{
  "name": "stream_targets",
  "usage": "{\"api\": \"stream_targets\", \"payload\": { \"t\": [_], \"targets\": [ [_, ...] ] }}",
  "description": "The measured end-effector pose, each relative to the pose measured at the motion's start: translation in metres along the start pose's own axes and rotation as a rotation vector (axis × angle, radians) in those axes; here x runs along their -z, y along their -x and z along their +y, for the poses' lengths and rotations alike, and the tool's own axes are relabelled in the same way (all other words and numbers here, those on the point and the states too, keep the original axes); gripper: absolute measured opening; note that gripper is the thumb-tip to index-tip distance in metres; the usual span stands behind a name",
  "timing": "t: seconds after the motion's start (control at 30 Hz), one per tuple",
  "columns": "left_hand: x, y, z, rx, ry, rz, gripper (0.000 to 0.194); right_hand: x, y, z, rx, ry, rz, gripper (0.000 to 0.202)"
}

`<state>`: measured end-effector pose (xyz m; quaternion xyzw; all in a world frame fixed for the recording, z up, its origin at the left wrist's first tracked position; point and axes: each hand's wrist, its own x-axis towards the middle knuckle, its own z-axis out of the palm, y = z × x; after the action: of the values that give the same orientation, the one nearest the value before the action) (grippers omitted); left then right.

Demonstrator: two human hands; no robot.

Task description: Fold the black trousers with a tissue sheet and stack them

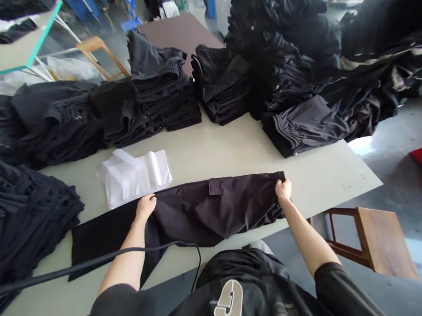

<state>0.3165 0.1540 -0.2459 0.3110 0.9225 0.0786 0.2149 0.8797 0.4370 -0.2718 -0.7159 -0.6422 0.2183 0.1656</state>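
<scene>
A pair of black trousers (pixel 197 212) lies stretched along the front edge of the table, its legs toward the left and its gathered waistband at the right. A small pocket flap shows near the middle of its upper edge. My left hand (pixel 147 206) is closed on the upper edge, left of the flap. At the waistband end, my right hand (pixel 283 190) grips the cloth with fingers curled round it. Just beyond my left hand lies a stack of clear plastic bags (pixel 139 176).
Folded black garments (pixel 165 93) stand in stacks along the table's (pixel 225 147) far side. One folded pair (pixel 306 123) lies at the right. A big dark heap (pixel 22 216) covers the left end. A black cable (pixel 94 258) crosses above my left forearm. A wooden stool (pixel 385 241) stands at the right.
</scene>
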Motion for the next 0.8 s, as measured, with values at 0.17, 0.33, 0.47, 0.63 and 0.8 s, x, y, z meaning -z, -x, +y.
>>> {"api": "stream_targets", "payload": {
  "t": [0.17, 0.33, 0.47, 0.63, 0.8],
  "targets": [
    [-0.024, -0.020, -0.007, 0.072, 0.031, -0.062, 0.035, -0.017, 0.014, -0.013, -0.179, -0.099, 0.204, 0.057],
    [-0.030, -0.026, -0.009, 0.086, 0.034, -0.102, 0.034, -0.020, 0.039, -0.033, -0.096, 0.068, 0.110, 0.083],
    [-0.032, -0.011, -0.011, 0.081, 0.044, -0.120, 0.036, -0.016, 0.043, -0.028, -0.031, 0.259, 0.040, 0.081],
    [-0.050, 0.036, 0.000, 0.044, 0.052, -0.122, 0.030, -0.001, 0.011, 0.001, 0.060, 0.298, 0.080, 0.073],
    [-0.085, 0.087, 0.029, -0.034, 0.081, -0.103, 0.028, 0.027, -0.048, 0.028, 0.038, 0.326, 0.035, 0.068]
  ]
}}
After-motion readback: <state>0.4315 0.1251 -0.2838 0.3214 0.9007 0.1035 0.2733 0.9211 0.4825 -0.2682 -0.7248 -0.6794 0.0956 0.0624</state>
